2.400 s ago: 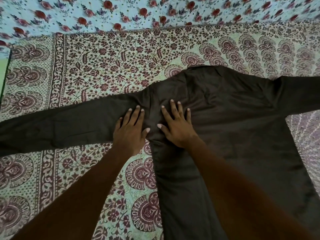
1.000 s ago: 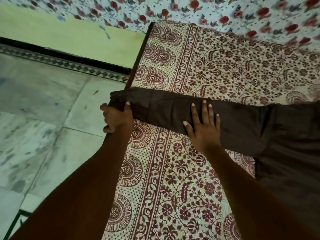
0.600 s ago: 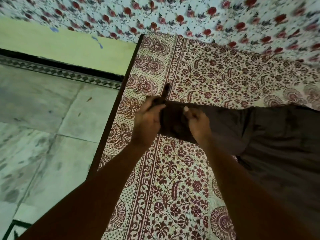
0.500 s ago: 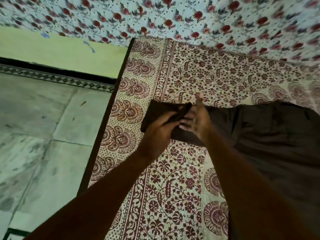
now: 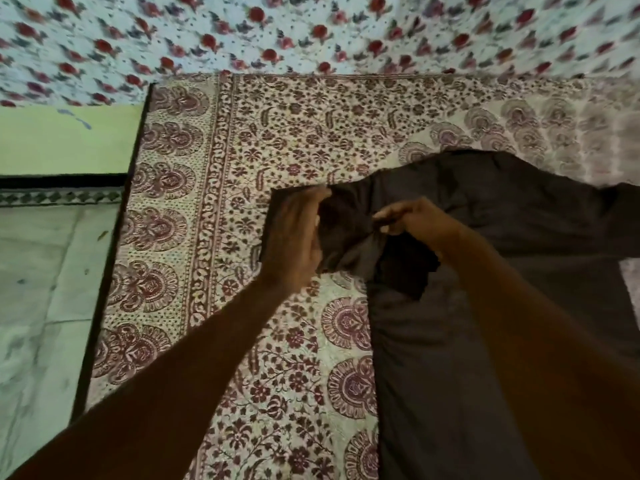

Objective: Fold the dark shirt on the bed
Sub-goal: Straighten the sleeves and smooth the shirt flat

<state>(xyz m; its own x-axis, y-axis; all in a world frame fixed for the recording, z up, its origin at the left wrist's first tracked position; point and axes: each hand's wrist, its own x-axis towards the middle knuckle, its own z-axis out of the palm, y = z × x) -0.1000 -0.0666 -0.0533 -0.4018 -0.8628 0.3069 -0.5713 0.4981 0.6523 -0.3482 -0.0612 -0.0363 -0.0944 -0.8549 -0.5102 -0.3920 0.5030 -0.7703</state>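
Both hands are gripping the sleeve (image 5: 346,233) of the dark shirt (image 5: 502,216): the left hand (image 5: 294,237) is holding the doubled end, the right hand (image 5: 412,220) is pinching bunched cloth near the shoulder. The shirt body is lying flat on the bed (image 5: 277,133). With the fabric gathering unevenly between the grips, the fold is risking creases or a skewed edge.

Maroon-patterned bedspread (image 5: 277,140) on the bed, rose-print cloth (image 5: 311,32) behind, green wall (image 5: 65,140), pale tiled floor (image 5: 41,289)
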